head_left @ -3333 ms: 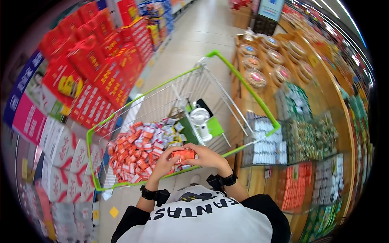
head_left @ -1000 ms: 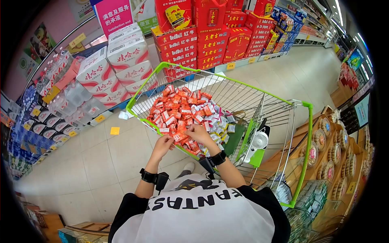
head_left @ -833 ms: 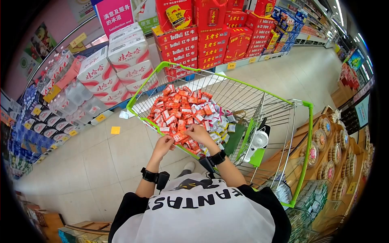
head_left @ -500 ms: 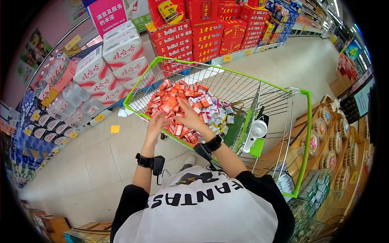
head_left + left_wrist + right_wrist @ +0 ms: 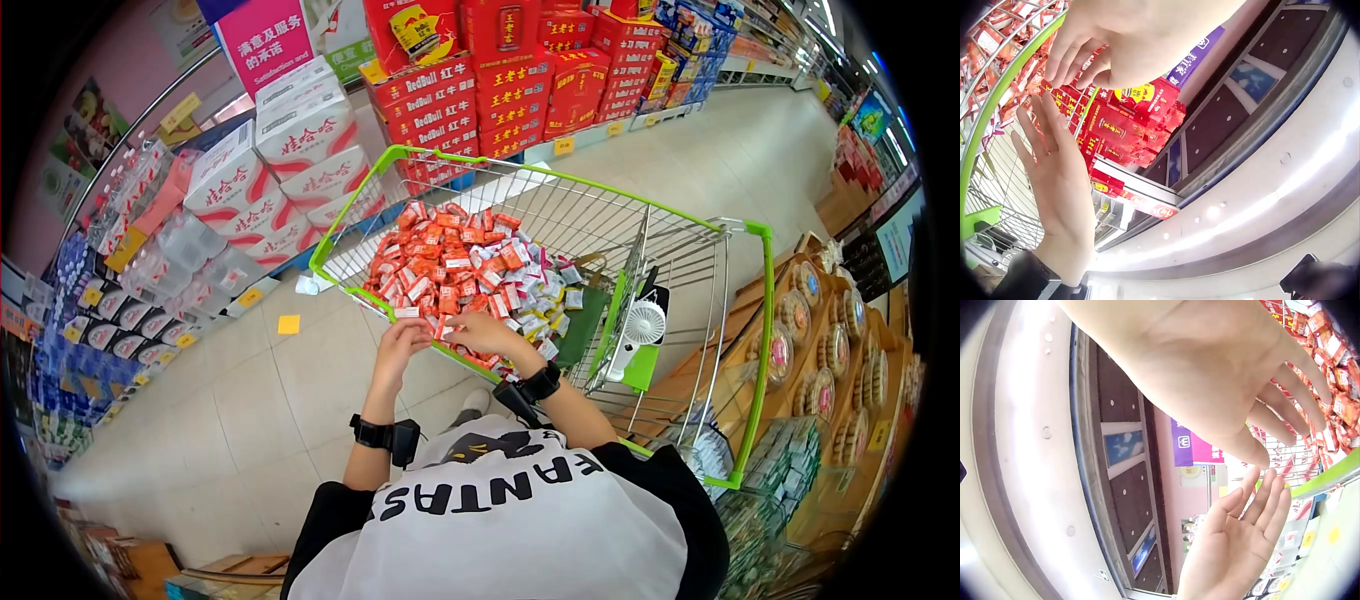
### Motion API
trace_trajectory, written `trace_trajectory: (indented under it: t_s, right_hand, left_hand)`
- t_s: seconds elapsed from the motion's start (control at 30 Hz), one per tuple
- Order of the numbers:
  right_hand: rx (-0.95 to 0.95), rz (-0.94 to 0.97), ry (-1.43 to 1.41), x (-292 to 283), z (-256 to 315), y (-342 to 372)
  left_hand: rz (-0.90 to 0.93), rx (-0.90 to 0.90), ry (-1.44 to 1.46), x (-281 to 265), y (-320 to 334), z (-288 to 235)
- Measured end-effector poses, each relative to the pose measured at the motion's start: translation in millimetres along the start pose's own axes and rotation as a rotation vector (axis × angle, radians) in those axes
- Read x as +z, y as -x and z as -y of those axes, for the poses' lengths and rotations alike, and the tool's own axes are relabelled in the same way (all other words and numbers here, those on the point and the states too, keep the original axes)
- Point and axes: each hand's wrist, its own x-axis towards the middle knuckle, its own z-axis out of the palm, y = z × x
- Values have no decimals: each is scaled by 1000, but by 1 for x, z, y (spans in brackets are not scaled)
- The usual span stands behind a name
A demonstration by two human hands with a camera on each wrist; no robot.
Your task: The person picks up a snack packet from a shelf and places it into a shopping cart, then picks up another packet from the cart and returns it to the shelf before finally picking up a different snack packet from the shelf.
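Many orange-red and white packets [image 5: 440, 260] lie heaped in a shopping cart with a green rim [image 5: 620, 197]. The left hand [image 5: 400, 345] is beside the cart's near rim, and the right hand [image 5: 485, 332] is just right of it, over the heap's near edge. In the left wrist view, the left hand [image 5: 1129, 44] has loosely bent fingers and the right hand [image 5: 1063, 181] has spread fingers. In the right wrist view, the right hand [image 5: 1216, 375] reaches toward the packets [image 5: 1341, 375], while the left hand [image 5: 1235, 544] shows its palm. Neither wrist view shows anything gripped.
A white fan [image 5: 643, 323] and a dark phone lie in the cart's right part. White cartons [image 5: 305, 125] and red drink boxes [image 5: 425, 115] are stacked beyond the cart. At the right stands a wooden shelf [image 5: 790, 395] with round tubs. Tiled floor [image 5: 240, 400] extends at the left.
Both hands have moved from above the heap back toward the cart's near rim and the body. The orange packet raised between them half a second ago cannot be made out there now.
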Motion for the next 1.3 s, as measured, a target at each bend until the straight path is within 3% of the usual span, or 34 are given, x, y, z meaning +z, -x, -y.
trace_trajectory:
  t_s: [0.13, 0.23, 0.27, 0.37, 0.43, 0.53, 0.63, 0.97, 1.3]
  right_hand:
    - [-137, -36, 112, 0, 3, 12]
    - [6, 87, -39, -19, 19, 30]
    - [-56, 52, -7, -23, 16, 35]
    - [26, 23, 18, -41, 23, 56]
    - [9, -61, 71, -45, 16, 66]
    - [-67, -393, -4, -52, 16, 87]
    - [-49, -541, -101, -61, 21, 107]
    - [-37, -779, -231, -79, 21, 154]
    - [86, -1058, -284, -57, 33, 156]
  left_hand:
    - [48, -41, -119, 19, 10, -9]
    - [105, 42, -224, 31, 4, -5]
    - [126, 36, -227, 36, 1, -4]
    - [237, 162, -229, 55, -8, -7]
    - [281, 184, -215, 72, -10, -16]
    - [397, 191, -204, 94, -18, -21]
    - [484, 215, -209, 119, -19, -24]
    - [732, 233, -273, 171, -32, -24]
    - [911, 211, -345, 146, -45, -25]
